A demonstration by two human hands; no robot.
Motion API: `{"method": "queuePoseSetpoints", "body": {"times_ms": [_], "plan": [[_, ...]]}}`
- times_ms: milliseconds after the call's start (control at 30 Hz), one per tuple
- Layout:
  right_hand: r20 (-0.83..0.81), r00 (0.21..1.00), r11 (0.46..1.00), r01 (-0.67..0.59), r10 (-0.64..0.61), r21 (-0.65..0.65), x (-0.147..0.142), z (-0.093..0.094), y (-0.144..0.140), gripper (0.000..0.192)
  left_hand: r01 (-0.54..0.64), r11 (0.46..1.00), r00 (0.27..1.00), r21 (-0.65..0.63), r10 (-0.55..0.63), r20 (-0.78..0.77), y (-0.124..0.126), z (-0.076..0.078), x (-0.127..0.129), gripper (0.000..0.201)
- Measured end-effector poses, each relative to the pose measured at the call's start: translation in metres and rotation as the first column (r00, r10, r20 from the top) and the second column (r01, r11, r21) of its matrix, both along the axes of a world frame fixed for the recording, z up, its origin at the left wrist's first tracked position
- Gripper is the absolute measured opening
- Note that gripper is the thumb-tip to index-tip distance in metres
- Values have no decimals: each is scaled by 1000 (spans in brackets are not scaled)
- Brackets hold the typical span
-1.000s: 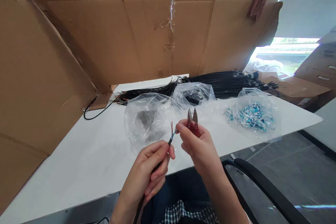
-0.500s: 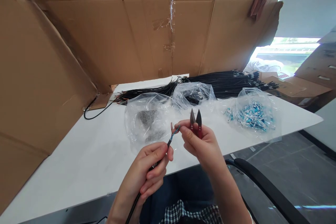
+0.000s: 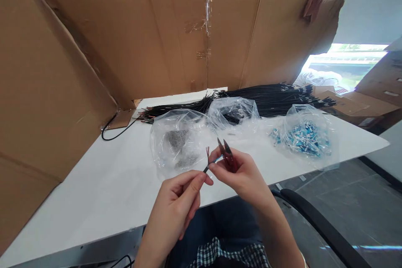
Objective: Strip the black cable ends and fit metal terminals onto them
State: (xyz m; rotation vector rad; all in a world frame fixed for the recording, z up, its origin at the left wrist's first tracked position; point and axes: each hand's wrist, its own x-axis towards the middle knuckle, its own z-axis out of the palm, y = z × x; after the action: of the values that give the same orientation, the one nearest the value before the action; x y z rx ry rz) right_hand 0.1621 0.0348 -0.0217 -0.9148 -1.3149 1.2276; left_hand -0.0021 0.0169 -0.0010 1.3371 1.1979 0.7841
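Note:
My left hand point(image 3: 180, 201) is closed around a black cable point(image 3: 206, 169), pinching it just below its stripped end. Fine reddish strands point(image 3: 207, 153) stick up from that end, and a blue wire point(image 3: 216, 159) bends off to the right. My right hand point(image 3: 240, 173) pinches the blue wire between thumb and forefinger. Tucked in the same palm is a pair of red-handled thread snips point(image 3: 226, 152), blades pointing up and parted. Most of the snips' handles and the cable's lower length are hidden by my hands.
Clear plastic bags lie on the white table point(image 3: 103, 184): one with small grey pieces point(image 3: 177, 140), another with blue pieces point(image 3: 309, 138). Bundles of black cables point(image 3: 264, 98) lie behind them. Cardboard walls point(image 3: 176, 42) enclose the back and left. A chair armrest point(image 3: 317, 222) stands at right.
My right thumb and forefinger have moved down the blue wire, closer to the cable jacket. The snips have tilted left and dropped slightly. My left hand has turned, now covering the cable below.

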Motion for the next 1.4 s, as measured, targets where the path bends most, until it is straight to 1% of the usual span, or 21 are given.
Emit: {"method": "queuePoseSetpoints", "body": {"times_ms": [67, 100, 167, 200, 233, 267, 367, 467, 567, 633, 700, 767, 900, 1033, 1233, 1400], "plan": [[-12, 1000, 1000, 18, -18, -13, -5, -1, 2, 13, -75, 994, 995, 80, 80, -61, -3, -2, 4, 41], [-24, 999, 999, 27, -27, -21, -8, -2, 3, 14, -123, 981, 986, 150, 138, -95, -5, -3, 6, 38], [-53, 998, 999, 27, -29, -37, -13, -3, 5, 15, -223, 922, 949, 316, 280, -148, -8, -5, 9, 31], [-64, 997, 999, 29, -32, -45, -14, -3, 6, 17, -255, 891, 930, 376, 333, -158, -9, -6, 10, 28], [-67, 997, 998, 37, -40, -50, -15, -4, 6, 20, -277, 872, 920, 404, 362, -152, -9, -6, 11, 26], [-65, 997, 998, 46, -50, -49, -15, -3, 5, 23, -289, 871, 922, 397, 365, -130, -9, -6, 11, 25], [-27, 999, 998, 42, -44, -51, -12, -1, -2, 29, -318, 903, 944, 288, 330, 8, -7, -4, 11, 27], [34, 999, 996, -24, 27, -88, -9, 5, -13, 32, -371, 893, 928, 255, 348, 133, -5, -3, 10, 26], [53, 990, 986, -125, 131, -106, -13, 13, -24, 32, -381, 886, 923, 262, 348, 165, -6, -3, 9, 28], [17, 980, 970, -196, 200, -145, -19, 19, -29, 33, -361, 895, 931, 262, 330, 158, -8, -4, 8, 30], [-40, 975, 956, -221, 217, -193, -24, 24, -32, 34, -349, 899, 935, 264, 316, 158, -10, -5, 7, 29], [-88, 973, 948, -228, 214, -221, -29, 26, -34, 36, -387, 879, 920, 279, 350, 174, -12, -5, 8, 27], [-150, 961, 938, -261, 232, -226, -32, 24, -35, 38, -467, 827, 884, 314, 436, 167, -15, -5, 12, 25], [-186, 954, 930, -276, 235, -242, -31, 23, -35, 38, -485, 798, 873, 357, 462, 153, -18, -2, 13, 24], [-278, 925, 912, -330, 260, -244, -31, 21, -35, 39, -497, 744, 857, 446, 502, 117, -19, 3, 16, 20], [-295, 910, 903, -363, 291, -229, -32, 16, -36, 38, -501, 711, 852, 493, 506, 134, -18, 3, 17, 22]]}}
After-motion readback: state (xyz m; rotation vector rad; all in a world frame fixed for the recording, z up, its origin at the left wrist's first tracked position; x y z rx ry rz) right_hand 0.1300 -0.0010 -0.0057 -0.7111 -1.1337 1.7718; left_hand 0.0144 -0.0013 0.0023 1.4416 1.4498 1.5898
